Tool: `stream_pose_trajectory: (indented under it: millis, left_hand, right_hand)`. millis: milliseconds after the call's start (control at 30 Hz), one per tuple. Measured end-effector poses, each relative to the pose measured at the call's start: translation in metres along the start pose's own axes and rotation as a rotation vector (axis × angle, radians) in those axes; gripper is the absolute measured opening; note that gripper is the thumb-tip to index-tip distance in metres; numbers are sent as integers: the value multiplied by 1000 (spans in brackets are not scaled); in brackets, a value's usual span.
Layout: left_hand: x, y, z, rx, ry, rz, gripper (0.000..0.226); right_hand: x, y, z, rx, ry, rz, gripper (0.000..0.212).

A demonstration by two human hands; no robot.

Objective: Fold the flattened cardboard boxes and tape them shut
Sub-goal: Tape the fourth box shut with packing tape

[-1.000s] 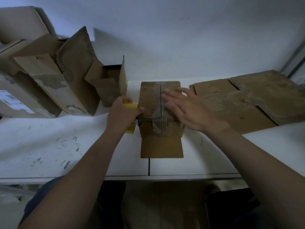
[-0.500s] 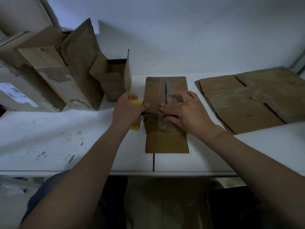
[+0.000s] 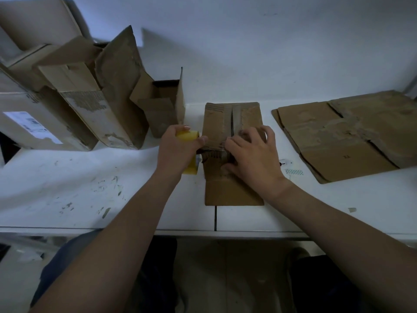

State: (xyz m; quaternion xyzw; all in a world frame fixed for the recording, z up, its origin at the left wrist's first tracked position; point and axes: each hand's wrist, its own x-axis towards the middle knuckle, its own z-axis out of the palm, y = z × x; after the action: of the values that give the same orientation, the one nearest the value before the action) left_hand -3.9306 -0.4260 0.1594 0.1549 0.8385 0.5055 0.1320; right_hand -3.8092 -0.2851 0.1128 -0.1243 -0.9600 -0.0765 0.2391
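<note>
Your white worktop [image 3: 67,177] runs right across the frame, scuffed and marked on its left side. Upper left, a heap of opened boxes [image 3: 90,98] leans against the wall. On the right lies the flattened cardboard [image 3: 338,136], flat on the worktop and well apart from your hands. Dead centre stands the box [image 3: 232,118], its top flaps closed along a middle seam and one flap [image 3: 232,195] lying flat towards you. Your right hand [image 3: 252,154] is curled over its near top edge, with bent fingers on the top and the thumb down the front face. Your left hand [image 3: 176,152] is wrapped round the yellow tape roll [image 3: 188,137], held tight against the box's left side with the thumb reaching onto the top edge.
</note>
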Motion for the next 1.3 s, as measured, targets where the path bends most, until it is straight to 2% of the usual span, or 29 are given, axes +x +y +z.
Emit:
stream_pose_trajectory:
  millis: [167,333,400,500,600,700,767,933,1100,1300]
  left_hand:
    - [-19,11,-21,-58,20,59,28]
    - [-39,24,-40,-109,8,118,13]
    - [-49,32,-42,-145,-5,129,15]
    - [-62,42,-34,-200,-41,145,27]
    - [-74,49,-25,-178,-47,236,26]
    - [-73,52,-22,-187,-52,250,28]
    - [-70,53,-22,-149,5,299,25]
    - [-66,56,-25,-53,54,329,14]
    - [-62,58,-25,5,51,318,7]
    - [-68,56,-3,-215,34,186,9]
  right_hand:
    - [0,11,-3,96,10,11,36]
    - [-2,15,-34,412,59,81,40]
    - [-1,8,-58,596,45,145,47]
    - [-3,-10,-87,837,-110,210,66]
    - [-6,-22,-95,930,-139,243,77]
    - [-7,-22,-98,1016,-60,232,75]
    - [-7,-17,-101,1065,-14,216,72]
    - [-12,-7,-107,1224,-1,143,57]
    - [-15,7,-114,1189,7,68,40]
    - [-14,29,-119,994,-39,61,46]
